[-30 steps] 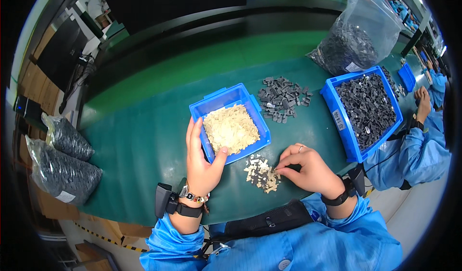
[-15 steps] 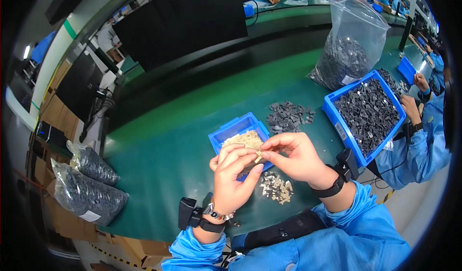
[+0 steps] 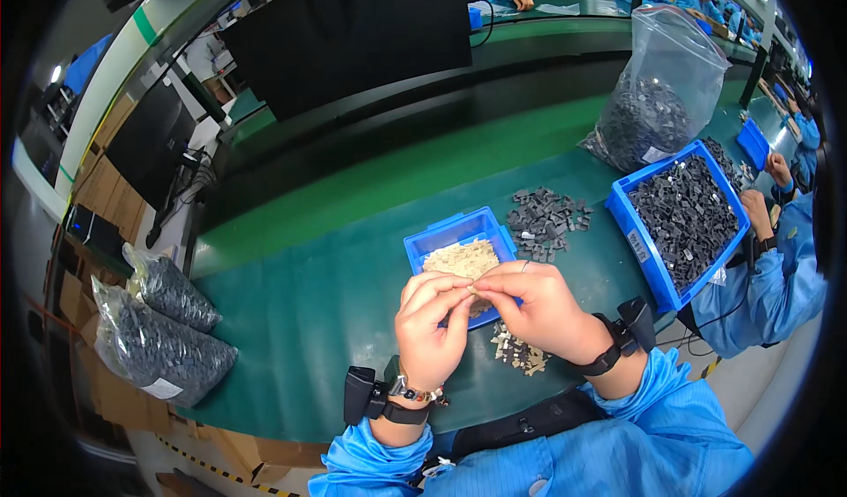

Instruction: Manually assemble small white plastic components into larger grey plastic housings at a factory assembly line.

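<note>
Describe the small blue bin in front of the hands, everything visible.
The small blue bin is a shallow open rectangular tray, plastic by the look, sitting flat and slightly skewed on the green table. It holds a heap of small beige parts. Its near edge is hidden behind the left hand and right hand, raised together over it; contact cannot be told. Dark grey parts lie loose beside it on the right.
</note>
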